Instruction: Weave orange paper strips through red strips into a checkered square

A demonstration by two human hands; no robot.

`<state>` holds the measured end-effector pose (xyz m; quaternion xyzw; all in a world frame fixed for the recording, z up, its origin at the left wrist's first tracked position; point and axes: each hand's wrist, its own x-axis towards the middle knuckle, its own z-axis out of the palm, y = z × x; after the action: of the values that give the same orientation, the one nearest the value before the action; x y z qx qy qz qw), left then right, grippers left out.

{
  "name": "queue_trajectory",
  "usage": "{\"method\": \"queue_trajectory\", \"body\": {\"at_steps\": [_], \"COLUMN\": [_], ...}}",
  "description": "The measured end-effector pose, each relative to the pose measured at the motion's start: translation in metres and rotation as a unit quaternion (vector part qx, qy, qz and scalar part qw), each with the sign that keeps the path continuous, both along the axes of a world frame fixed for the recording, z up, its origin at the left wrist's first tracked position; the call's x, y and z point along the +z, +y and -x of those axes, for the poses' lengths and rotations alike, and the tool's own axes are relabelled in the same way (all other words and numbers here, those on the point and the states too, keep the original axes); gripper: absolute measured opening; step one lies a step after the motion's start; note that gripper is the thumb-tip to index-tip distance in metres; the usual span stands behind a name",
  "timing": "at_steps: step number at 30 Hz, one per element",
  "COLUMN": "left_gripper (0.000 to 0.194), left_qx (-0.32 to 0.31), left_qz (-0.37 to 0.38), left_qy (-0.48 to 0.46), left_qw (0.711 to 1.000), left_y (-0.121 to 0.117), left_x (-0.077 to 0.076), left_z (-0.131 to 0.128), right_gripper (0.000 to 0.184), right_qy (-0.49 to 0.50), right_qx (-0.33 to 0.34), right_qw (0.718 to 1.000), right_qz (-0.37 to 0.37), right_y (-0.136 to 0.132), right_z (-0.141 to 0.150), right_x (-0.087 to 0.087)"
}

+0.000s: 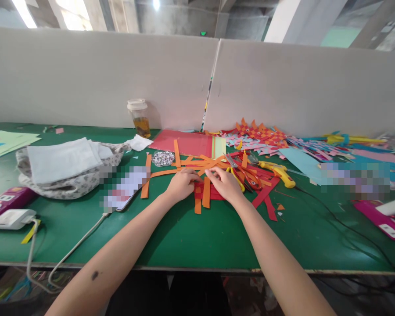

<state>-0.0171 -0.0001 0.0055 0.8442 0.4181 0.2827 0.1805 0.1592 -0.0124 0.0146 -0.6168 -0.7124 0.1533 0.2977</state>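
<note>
My left hand (183, 184) has its fingers bent together on the orange and red strips at the middle of the table. Close on its right, my right hand (224, 181) pinches among the same strips with thumb and forefinger. An orange strip (206, 197) hangs toward me between the hands, over flat red strips (217, 193). More orange strips (145, 186) lie to the left and behind. The fingertips partly cover where the strips cross. Just right of my right hand are orange-handled scissors (253, 179) and a yellow-handled tool (237, 179).
A yellow glue gun (278, 171) with a black cord lies right. Woven orange-red fish-like pieces (261, 133) pile up behind. At left are a phone (127, 188) on a cable, a cloth bundle (66, 162) and a drink cup (139, 118). A bag of small round pieces (163, 158) lies near.
</note>
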Motion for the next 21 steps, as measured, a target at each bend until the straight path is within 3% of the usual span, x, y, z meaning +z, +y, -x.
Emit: {"method": "queue_trajectory", "body": {"at_steps": [10,15,21], "left_gripper": [0.049,0.022,0.023], "left_qx": [-0.068,-0.074,-0.08], "left_qz": [0.031,-0.017,-0.103], "left_qy": [-0.06,0.013,0.092], "left_qw": [0.995,0.997,0.987], "left_y": [0.0006,-0.0045,-0.0069], "left_x": [-0.0057,-0.0026,0.0005], "left_z": [-0.002,-0.0031,-0.003], "right_gripper": [0.03,0.033,0.036], "right_qy": [0.145,0.179,0.209], "right_qx": [-0.023,-0.021,-0.028], "right_qw": [0.989,0.98,0.97], "right_qz": [0.033,0.083,0.12], "right_y": [0.006,0.0091,0.0098], "right_z": [-0.0013,-0.0056,-0.0078], "right_x": [-0.0028,-0.0042,-0.0033]}}
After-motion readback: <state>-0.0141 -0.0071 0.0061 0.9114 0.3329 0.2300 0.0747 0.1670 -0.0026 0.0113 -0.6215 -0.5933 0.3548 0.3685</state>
